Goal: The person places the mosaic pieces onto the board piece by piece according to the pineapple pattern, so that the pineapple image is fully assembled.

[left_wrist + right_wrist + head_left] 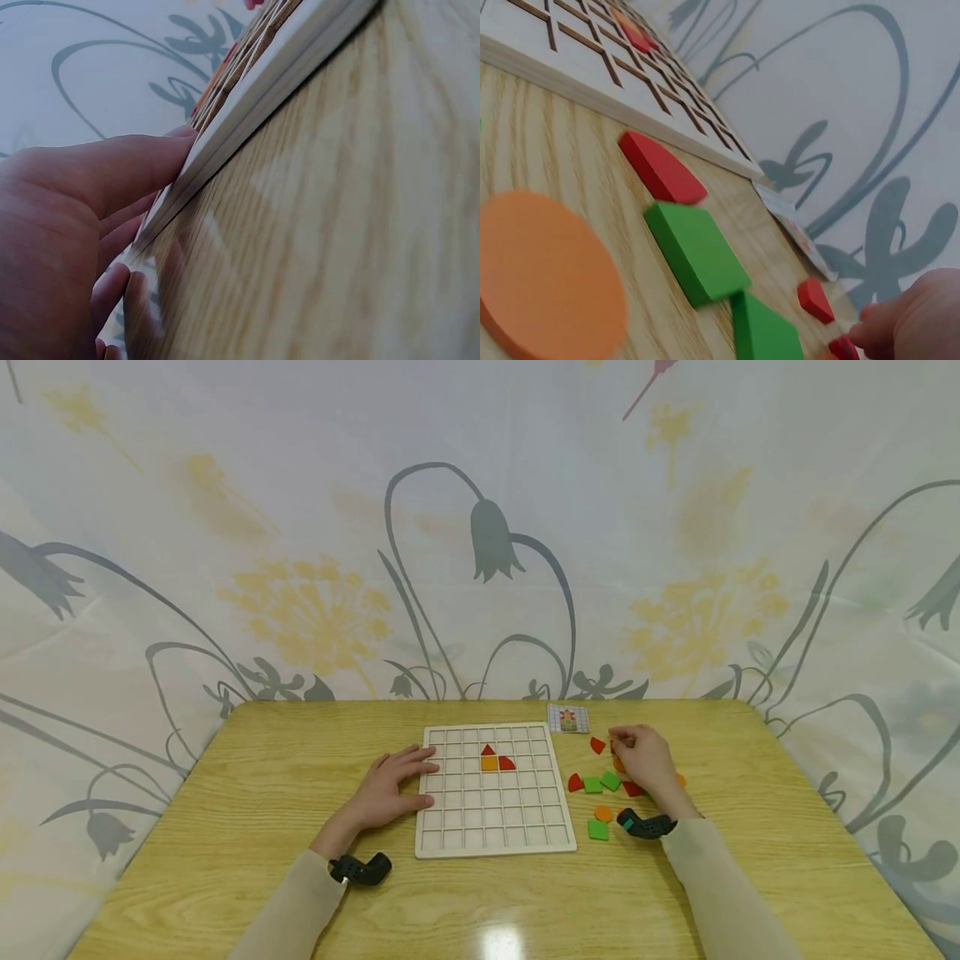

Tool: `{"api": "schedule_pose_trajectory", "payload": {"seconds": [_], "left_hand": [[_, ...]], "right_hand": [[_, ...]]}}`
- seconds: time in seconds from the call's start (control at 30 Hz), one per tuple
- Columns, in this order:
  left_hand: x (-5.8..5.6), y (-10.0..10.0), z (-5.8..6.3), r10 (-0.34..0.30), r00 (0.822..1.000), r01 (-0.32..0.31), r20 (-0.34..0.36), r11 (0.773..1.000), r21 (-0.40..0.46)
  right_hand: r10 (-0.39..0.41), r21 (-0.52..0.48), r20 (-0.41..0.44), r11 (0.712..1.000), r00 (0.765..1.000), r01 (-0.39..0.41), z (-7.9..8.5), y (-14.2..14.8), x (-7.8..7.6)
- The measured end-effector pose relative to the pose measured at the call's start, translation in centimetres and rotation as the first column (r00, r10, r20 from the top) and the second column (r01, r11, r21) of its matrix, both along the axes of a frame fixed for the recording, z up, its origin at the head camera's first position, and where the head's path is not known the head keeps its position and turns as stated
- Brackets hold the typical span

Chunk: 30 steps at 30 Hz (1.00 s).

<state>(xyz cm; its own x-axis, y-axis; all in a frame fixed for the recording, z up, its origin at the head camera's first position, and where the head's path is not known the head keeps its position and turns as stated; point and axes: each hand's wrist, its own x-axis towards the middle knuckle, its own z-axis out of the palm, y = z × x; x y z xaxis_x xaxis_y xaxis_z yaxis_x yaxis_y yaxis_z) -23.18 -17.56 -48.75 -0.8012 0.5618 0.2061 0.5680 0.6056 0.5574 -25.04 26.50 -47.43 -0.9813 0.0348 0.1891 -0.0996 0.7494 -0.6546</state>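
A white board (472, 819) with a grid of square recesses lies flat on the table. Three pieces sit together in its upper middle: a red triangle (488, 750), an orange square (490, 764) and a red quarter-circle (507, 763). My left hand (386, 789) rests at the board's left edge, fingers spread, thumb and fingertips touching the rim. To the right of the board, my right hand (647, 762) has thumb and fingers curled together at a small red piece (844, 347) among the loose pieces. That piece is mostly hidden by the fingers.
Around the right hand lie green squares (597, 830), an orange circle (603, 813) and red pieces (575, 782). A printed pattern card (567, 719) lies by the board's far right corner. Behind the wooden table (300, 735) hangs a flower-patterned cloth (337, 527).
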Motion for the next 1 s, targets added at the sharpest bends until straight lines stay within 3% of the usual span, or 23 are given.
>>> {"api": "schedule_pose_trajectory", "payload": {"seconds": [0.13,0.27,0.43,0.6,1.0], "left_hand": [[0.0,0.0,0.1,-0.004,1.000,0.004,0.003,1.000,-0.002],[0.0,0.0,0.2,-0.002,1.000,0.002,0.005,1.000,-0.004],[0.0,0.0,0.2,-0.003,1.000,0.003,0.015,1.000,0.000],[0.1,0.0,0.2,0.000,1.000,0.000,0.024,1.000,0.001],[0.1,-0.1,0.3,0.001,1.000,-0.001,0.023,1.000,0.008]], "right_hand": [[0.027,-0.011,-0.084,1.000,0.996,-0.028,0.1,-1.8,-0.1],[0.129,-0.035,-0.115,0.990,0.985,-0.134,0.4,-4.9,0.2],[0.271,-0.023,-0.140,0.961,0.952,-0.277,0.0,-9.0,0.4],[0.369,0.014,-0.129,0.929,0.920,-0.371,-0.6,-11.8,0.4],[0.321,0.053,-0.001,0.946,0.947,-0.321,0.0,-13.6,0.5]]}}
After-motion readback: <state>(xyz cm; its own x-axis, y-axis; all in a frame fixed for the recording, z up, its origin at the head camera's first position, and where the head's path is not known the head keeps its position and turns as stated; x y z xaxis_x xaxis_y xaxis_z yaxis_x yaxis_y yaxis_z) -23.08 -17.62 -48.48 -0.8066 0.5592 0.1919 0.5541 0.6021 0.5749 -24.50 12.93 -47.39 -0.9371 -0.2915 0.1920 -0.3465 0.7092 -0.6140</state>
